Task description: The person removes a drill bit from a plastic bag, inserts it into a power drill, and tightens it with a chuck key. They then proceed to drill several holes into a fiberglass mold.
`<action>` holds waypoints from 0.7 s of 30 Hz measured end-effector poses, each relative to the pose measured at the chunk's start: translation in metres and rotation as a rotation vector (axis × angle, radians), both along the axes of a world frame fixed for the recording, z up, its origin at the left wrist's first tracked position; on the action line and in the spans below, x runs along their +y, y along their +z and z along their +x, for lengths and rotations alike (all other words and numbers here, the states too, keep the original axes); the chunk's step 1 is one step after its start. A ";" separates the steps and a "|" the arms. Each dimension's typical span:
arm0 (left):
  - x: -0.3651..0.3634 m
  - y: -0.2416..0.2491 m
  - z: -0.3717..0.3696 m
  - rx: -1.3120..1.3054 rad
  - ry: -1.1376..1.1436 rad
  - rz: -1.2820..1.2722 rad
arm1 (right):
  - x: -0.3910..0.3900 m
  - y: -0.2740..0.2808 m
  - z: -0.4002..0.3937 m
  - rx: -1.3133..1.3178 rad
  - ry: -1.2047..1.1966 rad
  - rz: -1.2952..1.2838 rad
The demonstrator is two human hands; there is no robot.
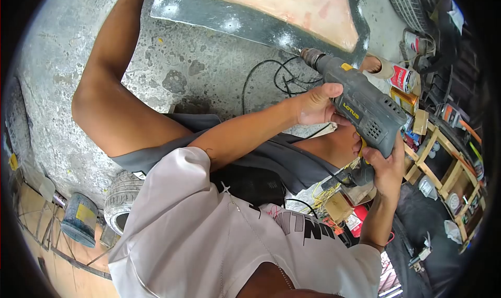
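Observation:
A dark grey power drill (360,102) with yellow "LOTUS" lettering is held in both my hands. My left hand (319,105) grips the drill's body from the left, thumb on top. My right hand (383,165) wraps round the rear handle, fingers by the yellow trigger. The chuck overlaps the near edge of a flat panel (209,13) in this view. That panel has a dark grey border and a pinkish middle, with whitish dusty patches along the border. A black cord (250,81) loops on the concrete below it.
Tyres (404,6) lie at the upper right and another tyre (122,199) is behind my left thigh. Paint cans (402,79) and a wooden rack (446,175) crowd the right side. A dark blue spool-like container (81,219) stands at the lower left.

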State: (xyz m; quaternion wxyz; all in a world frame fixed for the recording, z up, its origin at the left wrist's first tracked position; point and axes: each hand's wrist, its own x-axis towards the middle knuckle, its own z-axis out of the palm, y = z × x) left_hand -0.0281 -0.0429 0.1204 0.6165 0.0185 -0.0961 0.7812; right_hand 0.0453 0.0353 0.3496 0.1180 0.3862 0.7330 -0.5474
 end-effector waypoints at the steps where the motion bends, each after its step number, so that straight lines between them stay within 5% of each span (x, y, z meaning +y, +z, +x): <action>1: 0.000 0.000 0.000 -0.009 0.002 0.017 | 0.001 0.001 -0.001 -0.015 0.012 0.015; 21: 0.000 0.000 -0.010 -0.040 0.063 0.065 | -0.011 0.010 -0.023 -0.024 0.103 0.175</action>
